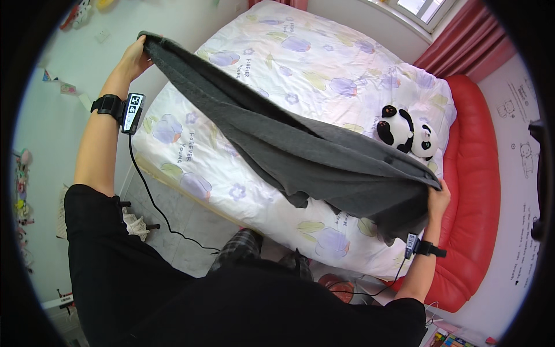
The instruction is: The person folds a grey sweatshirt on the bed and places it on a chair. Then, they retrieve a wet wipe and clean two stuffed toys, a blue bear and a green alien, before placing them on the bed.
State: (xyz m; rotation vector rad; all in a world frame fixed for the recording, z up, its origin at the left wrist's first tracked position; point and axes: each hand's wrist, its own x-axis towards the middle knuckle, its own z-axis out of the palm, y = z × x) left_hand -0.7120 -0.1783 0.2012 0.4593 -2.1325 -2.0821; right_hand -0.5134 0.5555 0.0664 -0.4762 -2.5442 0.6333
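Black shirt (260, 306) fabric lies closest, covering the person's chest and upper arms on the near side of the bed (341, 43), and checked trousers (240, 246) show beside the bed's near edge. Both arms are spread wide, and a dark grey cloth (324, 156) stretches slantwise between the hands, across the middle of the bed as seen from above. The left hand (137, 59), out past the bed's left side, grips one end of the cloth with its fingers closed around the edge. The right hand (439, 200), at the bed's right end, clasps the other end. Between them the cloth sags in long folds, its lower edge uneven; whether it touches the bed cannot be told. Each wrist wears a dark strap with a small device, one on the left (132, 113) and one on the right (411, 246). On the bed, toward its right end, lies a plush panda (404, 132), near the cloth. A red headboard (474, 173) closes off the bed's right end, and a reddish curtain (468, 43) hangs beyond the bed's far right corner
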